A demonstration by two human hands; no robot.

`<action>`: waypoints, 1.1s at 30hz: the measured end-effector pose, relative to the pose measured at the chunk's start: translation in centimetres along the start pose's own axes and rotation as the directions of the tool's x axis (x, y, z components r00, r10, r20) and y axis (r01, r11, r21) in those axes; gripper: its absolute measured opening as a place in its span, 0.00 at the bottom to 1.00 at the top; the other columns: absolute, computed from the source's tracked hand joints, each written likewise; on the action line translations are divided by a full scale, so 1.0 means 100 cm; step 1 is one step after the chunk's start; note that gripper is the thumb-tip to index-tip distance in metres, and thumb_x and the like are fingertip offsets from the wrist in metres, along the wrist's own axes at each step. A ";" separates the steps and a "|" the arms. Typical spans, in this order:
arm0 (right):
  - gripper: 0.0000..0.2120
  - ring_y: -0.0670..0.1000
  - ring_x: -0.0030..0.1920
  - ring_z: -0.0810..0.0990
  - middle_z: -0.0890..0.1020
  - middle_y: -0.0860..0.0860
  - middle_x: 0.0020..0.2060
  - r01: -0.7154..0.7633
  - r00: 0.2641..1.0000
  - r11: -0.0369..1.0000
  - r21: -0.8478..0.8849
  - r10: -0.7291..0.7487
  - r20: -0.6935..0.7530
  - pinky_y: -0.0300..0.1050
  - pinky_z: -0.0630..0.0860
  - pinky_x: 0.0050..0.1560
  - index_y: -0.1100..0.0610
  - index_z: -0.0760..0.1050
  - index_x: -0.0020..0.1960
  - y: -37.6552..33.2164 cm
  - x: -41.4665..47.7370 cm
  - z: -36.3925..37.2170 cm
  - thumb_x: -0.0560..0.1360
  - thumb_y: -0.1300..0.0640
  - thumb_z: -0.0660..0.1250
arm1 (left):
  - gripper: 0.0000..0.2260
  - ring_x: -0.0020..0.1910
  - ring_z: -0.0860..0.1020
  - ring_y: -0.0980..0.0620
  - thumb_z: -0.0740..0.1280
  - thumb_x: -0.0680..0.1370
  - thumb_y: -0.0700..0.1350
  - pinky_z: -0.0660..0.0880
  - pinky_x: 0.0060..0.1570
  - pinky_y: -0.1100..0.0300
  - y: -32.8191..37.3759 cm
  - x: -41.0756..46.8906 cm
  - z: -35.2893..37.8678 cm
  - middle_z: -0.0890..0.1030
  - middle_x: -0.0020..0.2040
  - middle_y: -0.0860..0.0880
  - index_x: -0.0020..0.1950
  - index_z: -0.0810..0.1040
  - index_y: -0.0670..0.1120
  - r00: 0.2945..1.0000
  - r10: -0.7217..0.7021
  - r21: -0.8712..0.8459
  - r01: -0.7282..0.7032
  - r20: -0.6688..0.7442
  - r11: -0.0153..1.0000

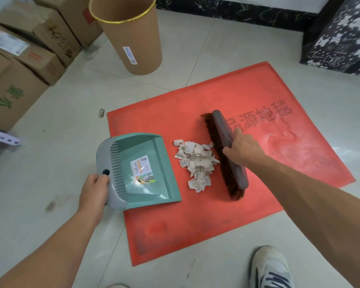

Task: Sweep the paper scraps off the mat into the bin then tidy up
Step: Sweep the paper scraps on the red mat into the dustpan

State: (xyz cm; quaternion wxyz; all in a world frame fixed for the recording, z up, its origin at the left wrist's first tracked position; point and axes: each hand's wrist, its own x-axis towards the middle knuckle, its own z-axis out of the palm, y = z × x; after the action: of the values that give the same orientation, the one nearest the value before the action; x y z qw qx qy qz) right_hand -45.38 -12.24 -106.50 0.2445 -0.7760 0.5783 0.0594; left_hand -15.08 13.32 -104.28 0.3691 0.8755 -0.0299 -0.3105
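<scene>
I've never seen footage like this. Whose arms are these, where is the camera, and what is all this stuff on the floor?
There is no machine here: a person is working with bare hands. The single picture comes from a wide-angle camera worn on the person's head, looking forward and down, so both arms reach in from the bottom edge and the straight lines bend a little.

On the tiled floor lies a red mat. On it sits a small pile of torn paper scraps. The left hand grips the grey back end of a green dustpan, whose open front edge faces the pile. The right hand holds a brown brush, bristles down on the mat, on the far side of the pile.

Further back stands a tall brown bin with a gold rim, and cardboard boxes are stacked at the left. One shoe shows at the bottom.
</scene>
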 end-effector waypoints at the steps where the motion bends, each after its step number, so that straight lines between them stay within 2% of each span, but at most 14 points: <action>1: 0.15 0.57 0.33 0.69 0.67 0.54 0.35 -0.004 1.000 1.000 0.020 0.004 0.010 0.48 0.63 0.33 0.58 0.59 0.49 -0.002 -0.001 0.002 0.72 0.54 0.65 | 0.10 0.47 0.78 0.44 0.61 0.71 0.52 0.78 0.48 0.45 -0.004 0.001 -0.001 0.79 0.48 0.46 0.47 0.73 0.48 1.000 -0.023 0.045 0.022 0.002 0.999; 4: 0.14 0.56 0.32 0.67 0.66 0.53 0.34 -0.011 1.000 0.995 0.099 0.011 0.001 0.48 0.59 0.30 0.58 0.59 0.48 -0.014 -0.007 0.012 0.73 0.54 0.64 | 0.13 0.51 0.79 0.42 0.59 0.74 0.52 0.79 0.49 0.41 -0.008 0.003 -0.001 0.80 0.51 0.45 0.54 0.73 0.47 0.999 -0.052 0.119 0.049 0.015 0.992; 6: 0.14 0.56 0.32 0.67 0.66 0.53 0.34 -0.007 1.000 0.992 0.126 0.007 0.003 0.47 0.59 0.29 0.58 0.59 0.48 -0.025 -0.011 0.018 0.74 0.54 0.64 | 0.14 0.51 0.78 0.41 0.59 0.73 0.53 0.79 0.49 0.40 -0.003 0.003 0.003 0.79 0.51 0.45 0.55 0.72 0.48 0.999 -0.053 0.132 0.052 0.002 0.990; 9: 0.14 0.59 0.36 0.70 0.69 0.56 0.38 0.013 1.000 0.986 0.165 -0.016 0.013 0.48 0.63 0.34 0.58 0.60 0.48 -0.041 -0.016 0.027 0.74 0.54 0.64 | 0.16 0.49 0.78 0.41 0.59 0.70 0.54 0.78 0.51 0.40 0.011 0.002 0.009 0.79 0.49 0.46 0.54 0.72 0.49 0.999 -0.042 0.159 0.044 -0.014 0.986; 15: 0.12 0.63 0.42 0.75 0.75 0.60 0.42 -0.003 0.999 0.952 0.307 -0.011 0.044 0.49 0.67 0.38 0.59 0.62 0.49 -0.068 -0.025 0.037 0.73 0.55 0.64 | 0.15 0.48 0.79 0.41 0.61 0.71 0.53 0.78 0.51 0.41 0.018 0.007 0.008 0.79 0.49 0.45 0.56 0.71 0.50 0.998 -0.059 0.200 0.052 0.027 0.978; 20: 0.13 0.61 0.40 0.73 0.73 0.58 0.41 -0.012 0.998 0.915 0.403 -0.012 0.056 0.48 0.67 0.39 0.59 0.63 0.49 -0.093 -0.030 0.048 0.73 0.54 0.64 | 0.17 0.48 0.81 0.43 0.68 0.72 0.52 0.79 0.51 0.43 0.017 0.006 0.011 0.81 0.51 0.46 0.58 0.71 0.49 0.992 -0.076 0.188 0.057 0.097 0.981; 23: 0.13 0.59 0.39 0.73 0.73 0.54 0.38 -0.026 0.997 0.891 0.453 -0.009 0.075 0.47 0.69 0.38 0.59 0.65 0.50 -0.103 -0.031 0.051 0.72 0.53 0.64 | 0.22 0.50 0.80 0.42 0.71 0.71 0.52 0.77 0.53 0.46 0.014 0.001 0.016 0.80 0.53 0.46 0.61 0.70 0.48 0.996 -0.032 0.261 0.010 0.080 0.965; 27: 0.13 0.59 0.39 0.74 0.74 0.54 0.38 0.016 0.995 0.894 0.447 -0.057 0.079 0.46 0.66 0.36 0.59 0.66 0.49 -0.110 -0.031 0.048 0.72 0.51 0.65 | 0.21 0.49 0.78 0.43 0.72 0.72 0.52 0.76 0.50 0.49 0.012 -0.002 0.020 0.79 0.53 0.46 0.59 0.69 0.48 0.999 0.000 0.273 -0.015 0.053 0.962; 30: 0.13 0.57 0.38 0.75 0.74 0.51 0.36 0.057 0.992 0.899 0.434 -0.099 0.074 0.46 0.65 0.33 0.57 0.68 0.48 -0.111 -0.030 0.040 0.70 0.50 0.65 | 0.19 0.49 0.79 0.44 0.72 0.73 0.51 0.77 0.53 0.46 0.007 0.003 0.017 0.80 0.53 0.47 0.58 0.70 0.48 0.997 -0.009 0.229 -0.010 0.083 0.973; 33: 0.15 0.58 0.38 0.76 0.77 0.54 0.38 0.095 0.995 0.922 0.375 -0.103 0.001 0.46 0.68 0.34 0.56 0.69 0.47 -0.104 -0.024 0.023 0.67 0.47 0.63 | 0.19 0.50 0.81 0.43 0.72 0.73 0.50 0.78 0.53 0.43 0.000 0.008 0.011 0.81 0.54 0.46 0.60 0.72 0.46 0.992 -0.028 0.177 0.007 0.120 0.984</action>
State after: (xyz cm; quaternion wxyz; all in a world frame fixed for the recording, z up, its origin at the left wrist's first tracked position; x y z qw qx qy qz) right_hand -36.13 -6.90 -104.40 0.3967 -0.7427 0.5364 -0.0566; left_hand -15.06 12.39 -105.29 0.2849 0.8843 -0.0721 -0.3628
